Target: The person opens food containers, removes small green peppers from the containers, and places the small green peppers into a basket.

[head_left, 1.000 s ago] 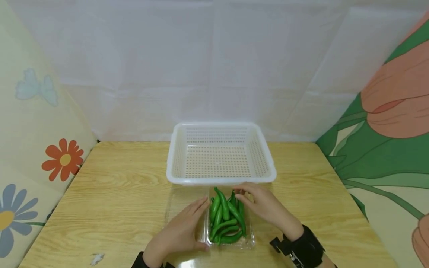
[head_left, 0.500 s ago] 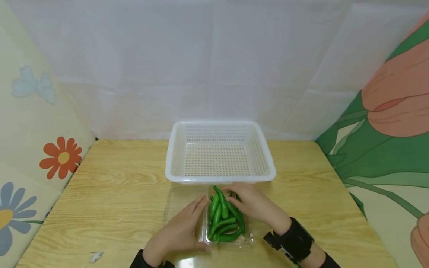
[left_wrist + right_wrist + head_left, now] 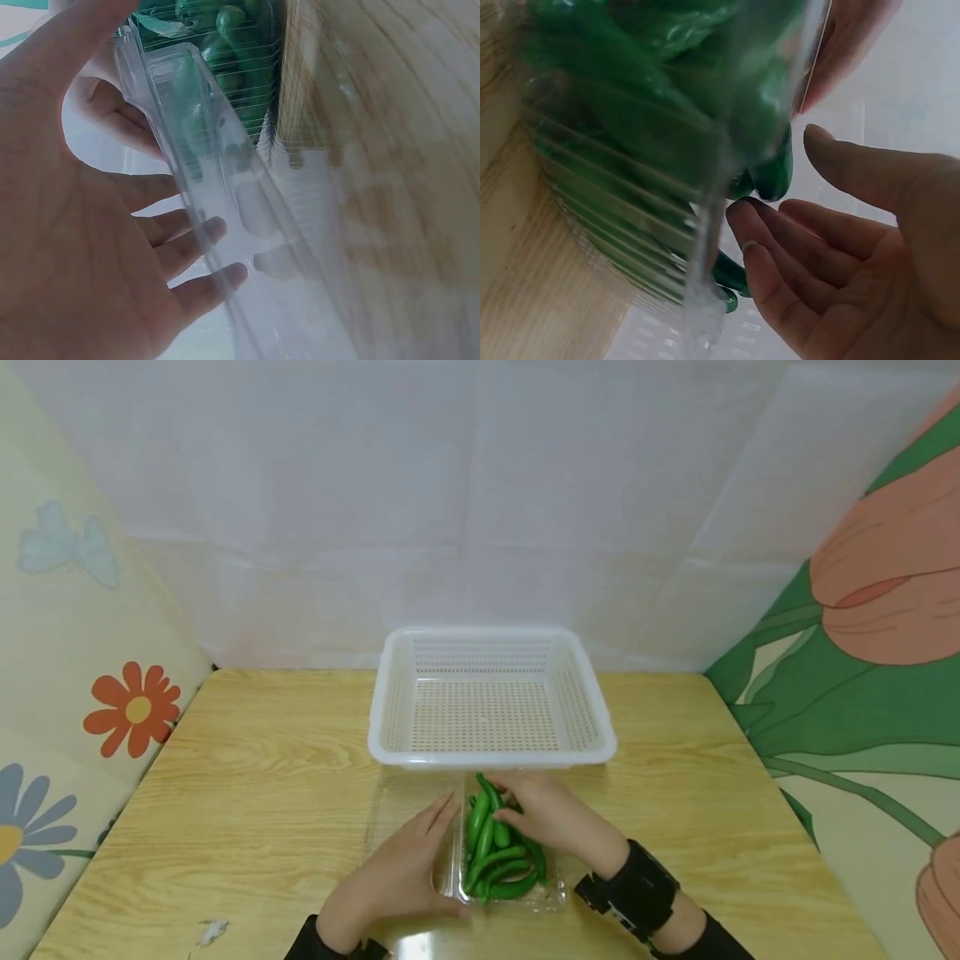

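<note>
Several long green chili peppers lie heaped in a clear plastic clamshell box, whose lid is folded out flat to the left. My left hand spans the hinge side, its fingers fairly straight; in the left wrist view the fingertips touch the clear plastic. My right hand reaches over the far right of the heap, covering some peppers. Seen from the right wrist, thumb and loosely bent fingers stand apart around the pepper ends, and no firm grip shows.
Directly behind the box stands a white plastic basket with a slotted floor. Everything rests on a wood-grain table. A white sheet hangs behind, with flowered cloths on both sides. A small whitish patch marks the table at front left.
My right hand has moved left across the box, from its right edge to over the upper peppers. The left hand stays at the hinge. The camera view has shifted slightly.
</note>
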A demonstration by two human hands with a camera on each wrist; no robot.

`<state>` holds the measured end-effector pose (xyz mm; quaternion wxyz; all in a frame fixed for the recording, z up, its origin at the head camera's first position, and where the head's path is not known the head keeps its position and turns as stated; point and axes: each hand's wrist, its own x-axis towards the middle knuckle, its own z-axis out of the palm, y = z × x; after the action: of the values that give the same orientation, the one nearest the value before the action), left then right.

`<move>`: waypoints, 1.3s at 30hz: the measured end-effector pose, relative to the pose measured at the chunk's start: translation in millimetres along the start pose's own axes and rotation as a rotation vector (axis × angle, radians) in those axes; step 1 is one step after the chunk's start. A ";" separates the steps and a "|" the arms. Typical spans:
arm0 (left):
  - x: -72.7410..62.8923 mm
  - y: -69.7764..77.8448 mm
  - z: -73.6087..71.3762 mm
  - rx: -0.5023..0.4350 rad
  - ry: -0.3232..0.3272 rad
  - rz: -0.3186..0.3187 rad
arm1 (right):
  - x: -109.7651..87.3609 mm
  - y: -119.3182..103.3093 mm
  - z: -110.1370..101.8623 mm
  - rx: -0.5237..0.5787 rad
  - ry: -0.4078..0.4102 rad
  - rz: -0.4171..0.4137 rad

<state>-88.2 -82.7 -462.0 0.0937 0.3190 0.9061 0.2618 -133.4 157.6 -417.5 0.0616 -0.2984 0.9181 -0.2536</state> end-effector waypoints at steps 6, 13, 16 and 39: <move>1.0 0.3 -0.4 0.019 0.019 0.014 | -0.2 1.1 3.9 0.006 0.003 0.029; 1.6 -1.1 -0.6 0.019 0.016 0.015 | -0.4 0.4 6.6 -0.028 -0.007 0.046; 2.2 -1.4 -0.7 0.020 0.021 0.027 | -0.7 0.3 7.6 -0.025 -0.017 0.054; 1.2 -3.3 -14.9 0.020 0.061 0.090 | -3.5 0.3 12.2 0.024 0.076 0.070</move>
<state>-95.9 -90.3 -451.2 0.0509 0.3521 0.8959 0.2661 -127.5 154.5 -428.4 0.0393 -0.2554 0.9265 -0.2735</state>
